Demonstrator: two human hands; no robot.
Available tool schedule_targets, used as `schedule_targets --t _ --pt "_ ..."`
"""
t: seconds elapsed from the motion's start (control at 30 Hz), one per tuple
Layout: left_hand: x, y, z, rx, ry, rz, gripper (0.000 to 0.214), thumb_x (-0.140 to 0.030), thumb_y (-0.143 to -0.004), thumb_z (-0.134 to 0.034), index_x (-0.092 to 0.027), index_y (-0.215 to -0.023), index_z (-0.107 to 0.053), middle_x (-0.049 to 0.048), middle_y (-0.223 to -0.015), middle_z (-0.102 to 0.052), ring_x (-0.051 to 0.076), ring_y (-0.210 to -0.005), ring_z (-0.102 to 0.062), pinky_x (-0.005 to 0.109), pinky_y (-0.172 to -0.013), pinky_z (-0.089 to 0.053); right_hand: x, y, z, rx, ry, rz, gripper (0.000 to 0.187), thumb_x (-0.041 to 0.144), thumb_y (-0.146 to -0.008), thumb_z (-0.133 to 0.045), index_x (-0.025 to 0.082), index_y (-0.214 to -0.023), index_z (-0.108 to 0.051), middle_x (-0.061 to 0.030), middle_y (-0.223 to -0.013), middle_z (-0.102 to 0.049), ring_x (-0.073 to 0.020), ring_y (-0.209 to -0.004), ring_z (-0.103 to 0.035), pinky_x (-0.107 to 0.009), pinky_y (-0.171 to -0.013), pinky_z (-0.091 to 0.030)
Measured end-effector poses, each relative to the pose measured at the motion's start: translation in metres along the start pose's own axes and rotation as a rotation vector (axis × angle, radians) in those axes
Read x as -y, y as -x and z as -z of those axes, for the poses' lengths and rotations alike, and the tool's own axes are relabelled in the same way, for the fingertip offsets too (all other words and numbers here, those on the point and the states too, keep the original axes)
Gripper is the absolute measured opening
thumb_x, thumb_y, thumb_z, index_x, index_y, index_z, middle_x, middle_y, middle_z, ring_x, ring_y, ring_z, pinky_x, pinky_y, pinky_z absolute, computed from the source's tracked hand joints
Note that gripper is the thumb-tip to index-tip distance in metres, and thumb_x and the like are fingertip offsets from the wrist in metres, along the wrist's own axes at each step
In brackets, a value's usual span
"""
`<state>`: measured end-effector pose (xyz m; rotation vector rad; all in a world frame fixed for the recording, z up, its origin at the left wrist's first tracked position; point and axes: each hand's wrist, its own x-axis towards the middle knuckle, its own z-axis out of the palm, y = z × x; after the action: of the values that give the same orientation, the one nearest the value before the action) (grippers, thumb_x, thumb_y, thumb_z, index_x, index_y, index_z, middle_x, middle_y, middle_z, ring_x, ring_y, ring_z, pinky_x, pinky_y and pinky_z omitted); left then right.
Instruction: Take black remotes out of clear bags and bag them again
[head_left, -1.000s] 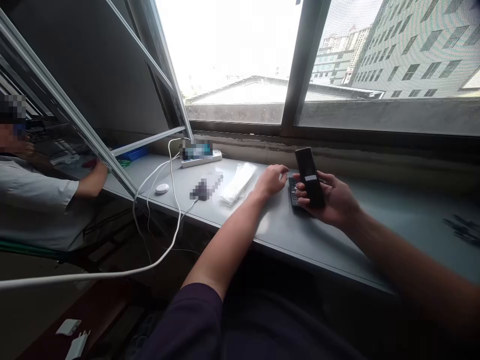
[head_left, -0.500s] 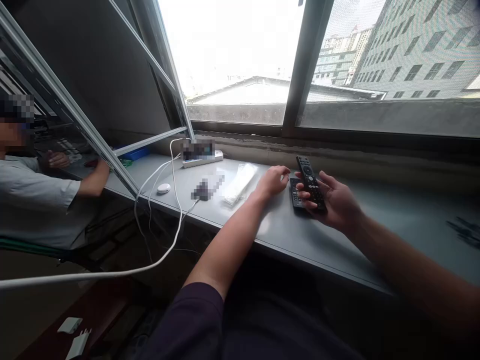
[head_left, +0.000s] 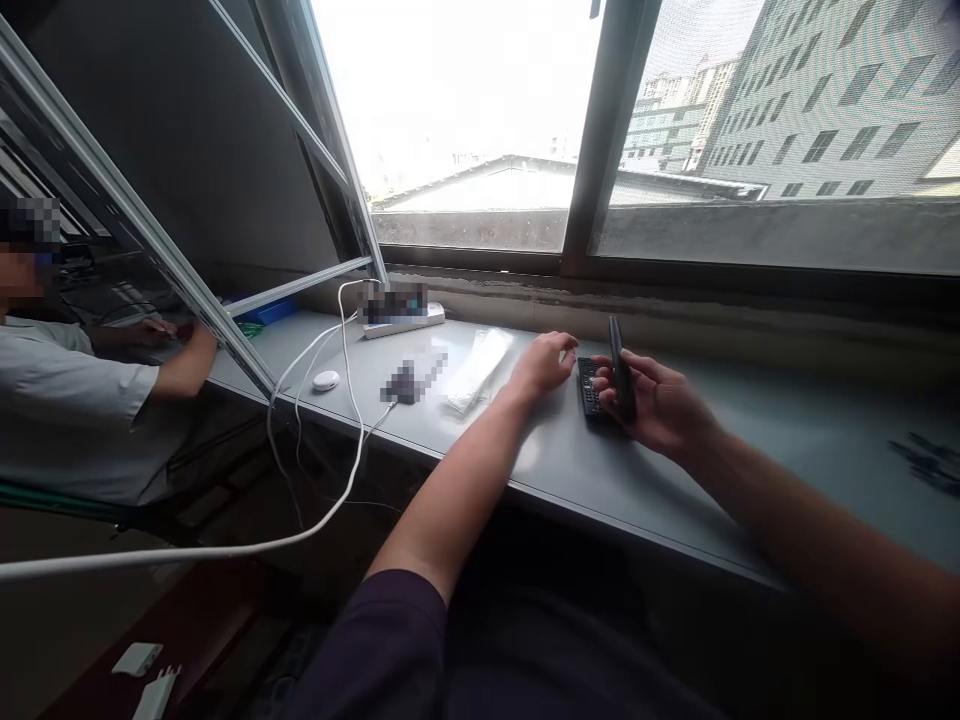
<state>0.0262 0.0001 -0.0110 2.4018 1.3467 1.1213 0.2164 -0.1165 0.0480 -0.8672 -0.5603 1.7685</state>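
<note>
A black remote control (head_left: 621, 370) is held in my right hand (head_left: 667, 405), raised off the table and turned so that its narrow side faces me; its buttons are out of sight. Below and left of it lies a second black remote control (head_left: 589, 390), buttons up, partly covered by my right fingers. My left hand (head_left: 546, 362) rests on the grey table (head_left: 555, 455) just left of that lying remote. Its fingers are loosely bent and apart, with nothing visible in them. Clear plastic bags (head_left: 480, 370) lie to the left of my left hand.
A white power strip (head_left: 405, 320) with white cables (head_left: 346, 350) stands at the back left, near a round white object (head_left: 326, 381). A dark tangled item (head_left: 926, 462) lies far right. Metal framing (head_left: 150, 210) separates me from another person (head_left: 75, 400) at the left.
My right hand has rotated the held remote, so its button face no longer shows. My left hand has stayed put. The other person's far hand has moved rightward.
</note>
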Motion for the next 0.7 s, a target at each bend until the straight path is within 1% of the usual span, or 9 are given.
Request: schedule_targets --t 0.1,0.17,0.2,0.27,0.33,0.37,0.43,0.53,0.7 --pt "-0.002 0.000 0.002 0.013 -0.002 0.010 0.025 -0.018 -0.109 -0.060 -0.021 -0.123 -0.080 0.0085 -0.131 -0.083 0.022 -0.125 -0.076 0.034 -0.119 -0.056 0.001 -0.002 0.003 0.014 0.007 -0.004 0.026 0.026 -0.114 -0.057 0.017 -0.132 -0.073 -0.0154 -0.106 -0.082 -0.0246 -0.084 -0.081 -0.034 -0.068 -0.075" --pt "-0.003 0.000 0.003 0.017 -0.009 0.017 0.024 -0.019 -0.109 -0.060 -0.022 -0.123 -0.080 0.0080 -0.132 -0.083 0.022 -0.126 -0.076 0.034 -0.120 -0.056 0.001 -0.005 0.007 0.044 0.020 0.011 0.026 0.032 -0.115 -0.056 0.022 -0.132 -0.072 -0.0153 -0.111 -0.083 -0.0257 -0.085 -0.082 -0.035 -0.064 -0.074" --pt "-0.003 0.000 0.003 0.018 -0.012 0.018 0.024 -0.019 -0.110 -0.060 -0.023 -0.123 -0.080 0.0077 -0.132 -0.083 0.022 -0.127 -0.076 0.034 -0.121 -0.055 0.001 -0.007 0.009 0.059 0.026 0.020 0.026 0.035 -0.116 -0.054 0.024 -0.132 -0.072 -0.0149 -0.112 -0.083 -0.0254 -0.083 -0.081 -0.033 -0.059 -0.072" --pt "-0.002 0.000 0.002 0.017 -0.018 0.016 0.024 -0.020 -0.110 -0.060 -0.024 -0.123 -0.080 0.0072 -0.132 -0.083 0.022 -0.127 -0.076 0.034 -0.120 -0.055 0.000 -0.010 0.012 0.091 0.024 0.036 0.028 0.040 -0.118 -0.050 0.026 -0.130 -0.071 -0.0145 -0.112 -0.081 -0.0232 -0.075 -0.076 -0.029 -0.046 -0.064" --pt "-0.001 -0.001 0.000 0.015 -0.024 0.011 0.024 -0.021 -0.110 -0.060 -0.024 -0.123 -0.080 0.0072 -0.131 -0.083 0.022 -0.127 -0.076 0.033 -0.119 -0.056 0.000 -0.012 0.013 0.119 0.003 0.048 0.028 0.039 -0.118 -0.047 0.025 -0.126 -0.070 -0.0148 -0.109 -0.080 -0.0205 -0.067 -0.069 -0.025 -0.037 -0.054" --pt "0.000 -0.001 0.000 0.016 -0.026 0.009 0.024 -0.021 -0.110 -0.060 -0.023 -0.124 -0.080 0.0074 -0.131 -0.083 0.022 -0.126 -0.076 0.033 -0.118 -0.056 0.000 -0.012 0.012 0.128 -0.009 0.051 0.027 0.037 -0.117 -0.047 0.024 -0.125 -0.070 -0.0145 -0.106 -0.078 -0.0192 -0.064 -0.066 -0.023 -0.035 -0.050" --pt "0.001 -0.001 0.000 0.017 -0.029 0.008 0.024 -0.022 -0.111 -0.059 -0.023 -0.124 -0.080 0.0077 -0.130 -0.083 0.022 -0.125 -0.076 0.033 -0.117 -0.057 -0.001 -0.011 0.010 0.142 -0.029 0.049 0.025 0.033 -0.116 -0.050 0.021 -0.124 -0.070 -0.0124 -0.098 -0.075 -0.0170 -0.061 -0.061 -0.022 -0.034 -0.048" --pt "0.000 -0.001 0.000 0.018 -0.025 0.004 0.023 -0.021 -0.111 -0.060 -0.023 -0.123 -0.080 0.0076 -0.130 -0.083 0.022 -0.124 -0.076 0.034 -0.117 -0.057 -0.001 -0.007 0.005 0.140 -0.030 0.041 0.024 0.031 -0.114 -0.055 0.019 -0.124 -0.073 -0.0094 -0.092 -0.072 -0.0155 -0.060 -0.059 -0.022 -0.037 -0.051" --pt "-0.001 -0.001 0.001 0.009 -0.011 0.001 0.023 -0.019 -0.110 -0.060 -0.021 -0.123 -0.079 0.0083 -0.128 -0.083 0.022 -0.122 -0.077 0.034 -0.116 -0.058 0.000 -0.005 0.002 0.072 -0.021 0.059 0.018 0.025 -0.113 -0.061 0.019 -0.122 -0.075 -0.0061 -0.087 -0.071 -0.0168 -0.066 -0.067 -0.024 -0.049 -0.064"
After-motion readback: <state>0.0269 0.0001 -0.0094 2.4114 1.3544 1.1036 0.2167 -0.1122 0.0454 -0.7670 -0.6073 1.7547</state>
